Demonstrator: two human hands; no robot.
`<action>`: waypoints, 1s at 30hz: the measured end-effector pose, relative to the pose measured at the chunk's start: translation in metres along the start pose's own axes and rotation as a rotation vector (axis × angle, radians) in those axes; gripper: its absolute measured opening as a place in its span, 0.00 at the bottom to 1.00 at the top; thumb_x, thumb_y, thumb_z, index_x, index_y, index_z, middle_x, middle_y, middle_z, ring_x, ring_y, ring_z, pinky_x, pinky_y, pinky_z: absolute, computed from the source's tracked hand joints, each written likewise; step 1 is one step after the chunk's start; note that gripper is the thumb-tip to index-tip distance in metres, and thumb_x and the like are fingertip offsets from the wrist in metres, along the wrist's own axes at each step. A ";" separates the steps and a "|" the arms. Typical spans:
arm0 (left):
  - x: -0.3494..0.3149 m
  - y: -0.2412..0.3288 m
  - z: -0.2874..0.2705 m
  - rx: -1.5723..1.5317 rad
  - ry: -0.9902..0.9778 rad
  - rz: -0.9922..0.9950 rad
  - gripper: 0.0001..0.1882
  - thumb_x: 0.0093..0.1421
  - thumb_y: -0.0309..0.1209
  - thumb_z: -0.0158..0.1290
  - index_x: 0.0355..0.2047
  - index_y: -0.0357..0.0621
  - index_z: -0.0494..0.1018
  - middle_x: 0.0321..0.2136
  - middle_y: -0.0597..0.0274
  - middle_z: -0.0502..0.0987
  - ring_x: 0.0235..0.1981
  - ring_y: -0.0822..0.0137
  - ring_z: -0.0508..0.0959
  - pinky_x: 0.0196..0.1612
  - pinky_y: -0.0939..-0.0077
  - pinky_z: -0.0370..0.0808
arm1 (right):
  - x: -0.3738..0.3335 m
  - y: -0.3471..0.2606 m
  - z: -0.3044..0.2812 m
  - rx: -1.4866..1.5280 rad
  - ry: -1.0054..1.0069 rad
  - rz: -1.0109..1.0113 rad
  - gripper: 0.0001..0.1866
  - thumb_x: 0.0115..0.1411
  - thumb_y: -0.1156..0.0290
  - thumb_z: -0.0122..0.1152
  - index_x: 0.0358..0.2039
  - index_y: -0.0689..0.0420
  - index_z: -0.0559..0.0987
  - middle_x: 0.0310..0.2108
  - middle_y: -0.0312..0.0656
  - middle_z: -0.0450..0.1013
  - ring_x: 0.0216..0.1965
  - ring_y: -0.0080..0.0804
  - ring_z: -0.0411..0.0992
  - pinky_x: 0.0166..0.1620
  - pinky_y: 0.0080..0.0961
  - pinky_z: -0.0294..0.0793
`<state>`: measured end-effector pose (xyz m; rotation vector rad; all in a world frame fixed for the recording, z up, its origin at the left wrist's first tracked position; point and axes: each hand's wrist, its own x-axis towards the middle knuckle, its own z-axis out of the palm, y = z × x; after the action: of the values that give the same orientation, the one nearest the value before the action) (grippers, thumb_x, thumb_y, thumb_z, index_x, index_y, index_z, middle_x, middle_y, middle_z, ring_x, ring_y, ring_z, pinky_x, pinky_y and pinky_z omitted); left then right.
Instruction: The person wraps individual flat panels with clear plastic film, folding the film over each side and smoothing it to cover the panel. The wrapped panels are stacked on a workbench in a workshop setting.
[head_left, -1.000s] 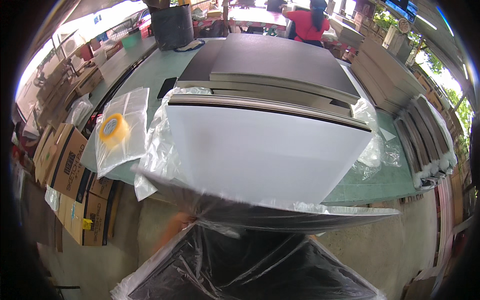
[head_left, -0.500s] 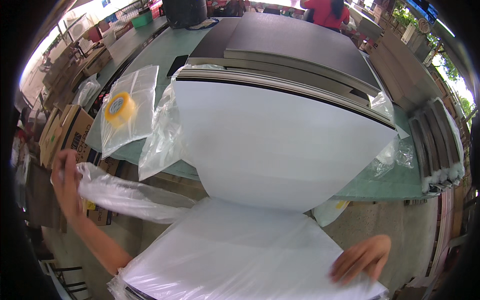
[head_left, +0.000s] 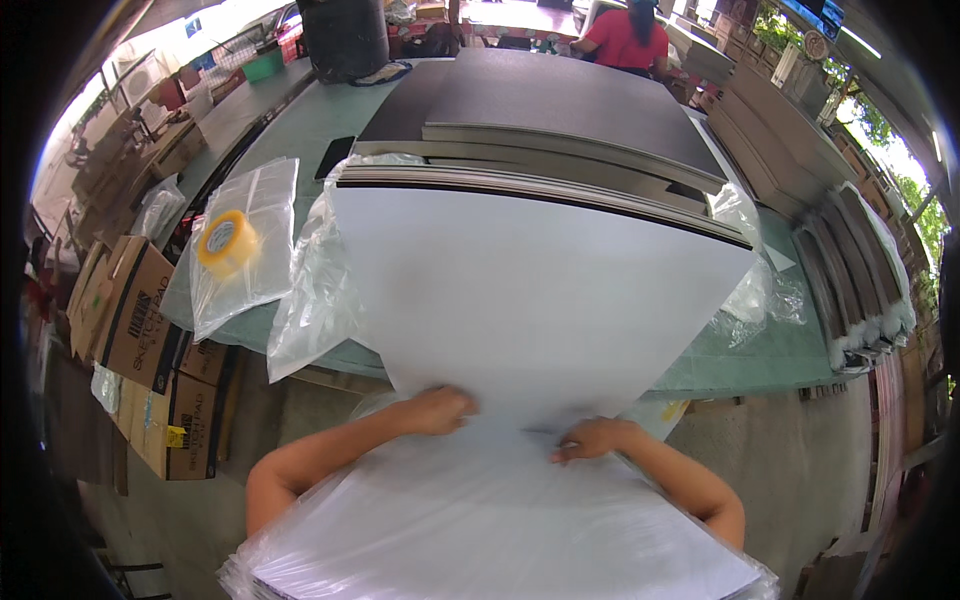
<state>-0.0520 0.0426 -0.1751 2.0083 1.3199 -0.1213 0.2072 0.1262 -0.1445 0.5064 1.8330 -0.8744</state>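
Observation:
A wide white sheet (head_left: 540,290) lies on a stack at the table's near edge and slopes down toward me. Below it, close to my body, is a white stack in clear plastic wrapping (head_left: 480,530), creased and bunched at its corners. My left hand (head_left: 440,410) is curled closed where the white sheet meets the wrapped stack. To its right, my right hand (head_left: 592,438) has its fingers pinched together at the same junction, beside a small grey-blue fold or shadow. Blur and the finger positions hide what either hand grips.
Left on the green table (head_left: 290,130) lie clear plastic bags (head_left: 262,190) topped by a yellow tape roll (head_left: 228,243). Dark grey boards (head_left: 570,95) are stacked behind. Wrapped grey bundles (head_left: 850,270) stand right, cartons (head_left: 140,310) left. A person in red (head_left: 630,45) is beyond.
My left hand has come in from the far left, where it held out a loose plastic strip. My right hand has moved up and inward from the wrapped stack's right side. The view has shifted slightly.

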 end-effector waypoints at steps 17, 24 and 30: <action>-0.050 0.052 -0.091 -0.800 0.705 -0.008 0.17 0.54 0.40 0.49 0.19 0.37 0.69 0.14 0.73 0.62 0.18 0.81 0.60 0.20 0.81 0.59 | -0.065 -0.029 -0.028 0.304 0.271 -0.497 0.17 0.48 0.66 0.60 0.38 0.59 0.72 0.33 0.38 0.72 0.34 0.23 0.68 0.39 0.20 0.66; -0.053 0.073 -0.092 -0.618 0.628 -0.067 0.22 0.54 0.42 0.48 0.14 0.36 0.62 0.08 0.69 0.54 0.13 0.79 0.53 0.14 0.79 0.53 | -0.077 -0.035 -0.015 0.783 0.984 -0.658 0.27 0.44 0.59 0.62 0.42 0.61 0.70 0.34 0.41 0.70 0.34 0.25 0.68 0.36 0.20 0.68; -0.056 0.081 -0.089 -0.490 0.652 -0.057 0.21 0.55 0.39 0.48 0.14 0.35 0.62 0.07 0.65 0.53 0.13 0.76 0.51 0.15 0.76 0.52 | -0.076 -0.050 -0.023 0.968 1.205 -0.504 0.11 0.50 0.69 0.57 0.30 0.65 0.74 0.24 0.39 0.72 0.26 0.21 0.69 0.31 0.17 0.69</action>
<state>-0.0378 0.0367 -0.0433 1.6293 1.5953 0.8174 0.1910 0.1144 -0.0533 1.4313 2.5375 -2.1465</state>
